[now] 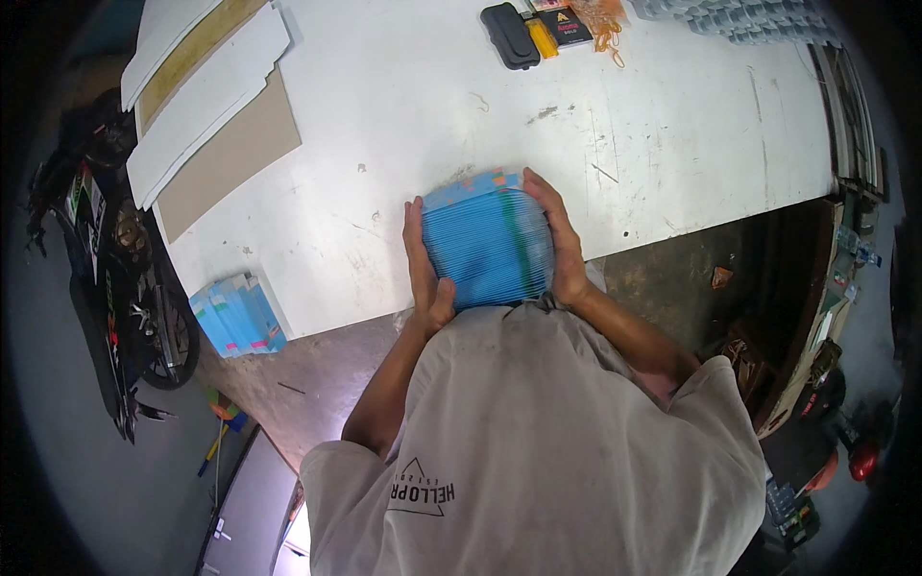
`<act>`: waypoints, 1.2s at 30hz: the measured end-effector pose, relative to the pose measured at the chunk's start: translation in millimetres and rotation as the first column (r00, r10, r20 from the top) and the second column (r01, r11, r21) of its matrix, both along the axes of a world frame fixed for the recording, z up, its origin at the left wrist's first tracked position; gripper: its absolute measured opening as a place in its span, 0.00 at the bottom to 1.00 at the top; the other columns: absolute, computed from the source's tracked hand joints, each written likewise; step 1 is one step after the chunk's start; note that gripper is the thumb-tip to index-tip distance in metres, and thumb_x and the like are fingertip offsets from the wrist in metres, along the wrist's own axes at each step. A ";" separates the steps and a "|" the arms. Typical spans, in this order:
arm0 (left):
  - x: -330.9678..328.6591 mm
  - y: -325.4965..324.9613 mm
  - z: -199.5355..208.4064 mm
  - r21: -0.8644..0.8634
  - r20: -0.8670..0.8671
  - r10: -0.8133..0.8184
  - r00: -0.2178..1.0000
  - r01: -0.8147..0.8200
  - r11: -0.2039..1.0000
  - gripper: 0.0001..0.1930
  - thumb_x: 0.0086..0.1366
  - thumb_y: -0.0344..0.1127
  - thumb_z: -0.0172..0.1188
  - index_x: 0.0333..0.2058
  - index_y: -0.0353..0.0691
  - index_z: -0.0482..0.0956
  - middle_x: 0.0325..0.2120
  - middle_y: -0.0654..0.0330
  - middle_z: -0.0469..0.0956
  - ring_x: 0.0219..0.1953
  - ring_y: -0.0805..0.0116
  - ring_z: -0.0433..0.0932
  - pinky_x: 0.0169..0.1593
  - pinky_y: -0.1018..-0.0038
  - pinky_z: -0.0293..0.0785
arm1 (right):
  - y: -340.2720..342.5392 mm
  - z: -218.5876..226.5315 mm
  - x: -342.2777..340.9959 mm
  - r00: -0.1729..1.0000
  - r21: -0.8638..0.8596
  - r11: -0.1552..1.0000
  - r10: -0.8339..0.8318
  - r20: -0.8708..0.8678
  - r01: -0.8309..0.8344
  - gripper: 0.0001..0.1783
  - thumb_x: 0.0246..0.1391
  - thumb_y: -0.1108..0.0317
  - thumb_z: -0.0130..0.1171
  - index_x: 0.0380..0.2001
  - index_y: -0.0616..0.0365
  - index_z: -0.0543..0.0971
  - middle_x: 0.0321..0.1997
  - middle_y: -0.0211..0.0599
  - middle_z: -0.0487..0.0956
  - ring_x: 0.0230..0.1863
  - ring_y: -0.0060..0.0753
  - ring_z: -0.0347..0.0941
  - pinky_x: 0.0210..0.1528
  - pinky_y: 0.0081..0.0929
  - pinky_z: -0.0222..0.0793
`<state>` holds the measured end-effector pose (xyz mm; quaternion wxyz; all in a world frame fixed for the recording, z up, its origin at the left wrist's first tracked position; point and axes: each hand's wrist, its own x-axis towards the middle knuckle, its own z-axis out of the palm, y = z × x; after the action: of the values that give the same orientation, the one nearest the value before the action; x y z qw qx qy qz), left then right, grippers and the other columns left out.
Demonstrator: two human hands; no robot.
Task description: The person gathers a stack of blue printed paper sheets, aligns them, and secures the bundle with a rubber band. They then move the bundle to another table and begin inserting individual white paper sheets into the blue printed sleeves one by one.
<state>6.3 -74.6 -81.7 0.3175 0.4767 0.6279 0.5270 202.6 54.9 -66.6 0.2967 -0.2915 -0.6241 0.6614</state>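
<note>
Between my two hands is a thick stack of thin blue sheets or booklets, its many edges facing up. A green stripe runs down its right part, and small orange marks show at its far end. My left hand presses along the stack's left side, the thumb bent in near its close end. Along the right side lies my right hand, fingers reaching to the far right corner. The stack is at the near edge of the white table, close against my shirt. Its underside is hidden.
Smaller blue stacks sit at the table's left near corner. White and brown boards lie far left. A black case, a yellow lighter and orange rubber bands lie at the back. A motorcycle stands left of the table.
</note>
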 end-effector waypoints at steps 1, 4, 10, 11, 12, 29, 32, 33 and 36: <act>-0.6 -1.0 -1.9 -0.034 -0.005 0.011 1.000 -0.011 0.999 0.52 0.70 0.64 0.46 0.75 0.26 0.42 0.77 0.36 0.42 0.79 0.37 0.37 0.78 0.47 0.34 | -2.8 -7.8 -0.2 0.999 0.026 1.000 0.005 0.035 -0.006 0.57 0.62 0.29 0.41 0.75 0.70 0.53 0.81 0.62 0.48 0.81 0.57 0.42 0.80 0.49 0.35; -1.5 -0.7 2.0 -0.027 -0.011 -0.017 1.000 0.017 1.000 0.50 0.71 0.61 0.46 0.76 0.26 0.40 0.77 0.36 0.41 0.79 0.38 0.38 0.78 0.48 0.35 | -8.3 -4.4 4.0 0.999 0.049 0.999 -0.005 0.040 0.003 0.58 0.62 0.28 0.41 0.75 0.70 0.52 0.81 0.61 0.48 0.82 0.56 0.41 0.81 0.48 0.35; 0.5 10.0 17.4 -0.120 0.130 -0.014 0.991 0.030 0.992 0.51 0.71 0.57 0.49 0.76 0.28 0.34 0.78 0.37 0.37 0.80 0.40 0.37 0.78 0.51 0.35 | -1.1 3.6 8.5 0.993 -0.012 0.998 0.055 0.102 -0.054 0.62 0.62 0.26 0.44 0.77 0.71 0.45 0.83 0.59 0.43 0.83 0.54 0.37 0.81 0.46 0.33; -1.6 9.2 18.9 -0.135 0.140 -0.025 0.990 0.044 0.990 0.52 0.71 0.57 0.50 0.76 0.28 0.33 0.78 0.37 0.36 0.80 0.41 0.37 0.78 0.51 0.35 | 2.0 7.7 10.5 0.990 -0.028 0.996 0.090 0.110 -0.087 0.63 0.62 0.25 0.45 0.78 0.70 0.44 0.84 0.58 0.42 0.84 0.53 0.36 0.82 0.45 0.32; -5.0 8.6 14.5 -0.107 0.169 -0.041 0.985 0.060 0.993 0.52 0.71 0.57 0.50 0.76 0.28 0.33 0.78 0.37 0.35 0.80 0.41 0.36 0.78 0.51 0.35 | 8.6 7.2 14.1 0.985 -0.072 0.989 0.139 0.100 -0.132 0.65 0.61 0.22 0.43 0.78 0.68 0.42 0.84 0.56 0.39 0.84 0.52 0.33 0.82 0.46 0.32; -49.6 68.6 17.2 -0.238 -0.240 0.061 0.969 -0.120 0.964 0.18 0.79 0.43 0.50 0.48 0.34 0.81 0.45 0.52 0.80 0.51 0.59 0.75 0.58 0.63 0.69 | 83.4 -2.3 -27.4 0.978 0.062 0.995 -0.084 0.191 0.073 0.26 0.78 0.52 0.42 0.51 0.64 0.80 0.59 0.45 0.78 0.62 0.37 0.73 0.66 0.35 0.64; -55.0 92.8 9.8 -0.056 -0.212 0.129 0.969 -0.144 0.988 0.09 0.70 0.34 0.65 0.31 0.37 0.80 0.35 0.51 0.81 0.45 0.55 0.78 0.53 0.62 0.71 | 94.9 -21.5 -44.9 0.993 0.097 0.995 -0.036 0.114 0.025 0.21 0.75 0.55 0.50 0.39 0.62 0.80 0.52 0.43 0.81 0.60 0.34 0.75 0.62 0.34 0.69; -54.9 97.9 8.3 -0.018 -0.079 0.109 0.991 -0.111 0.994 0.08 0.67 0.30 0.69 0.32 0.36 0.78 0.36 0.54 0.80 0.42 0.60 0.79 0.49 0.69 0.73 | 95.4 -26.7 -47.7 0.994 0.004 1.000 0.021 0.104 -0.022 0.20 0.75 0.55 0.51 0.38 0.61 0.79 0.51 0.43 0.82 0.60 0.34 0.75 0.62 0.34 0.69; -51.4 99.2 7.9 -0.136 0.199 0.163 0.966 -0.138 0.981 0.08 0.69 0.32 0.67 0.37 0.34 0.78 0.35 0.58 0.79 0.40 0.66 0.78 0.48 0.73 0.72 | 98.8 -31.6 -43.5 0.995 -0.160 0.983 0.091 0.028 -0.085 0.21 0.75 0.54 0.49 0.38 0.61 0.80 0.51 0.45 0.83 0.57 0.31 0.76 0.60 0.32 0.70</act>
<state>-45.1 24.6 -73.8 0.3690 0.3496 0.6562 0.5578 159.1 153.7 -98.2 0.2320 -0.2979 -0.5870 0.7161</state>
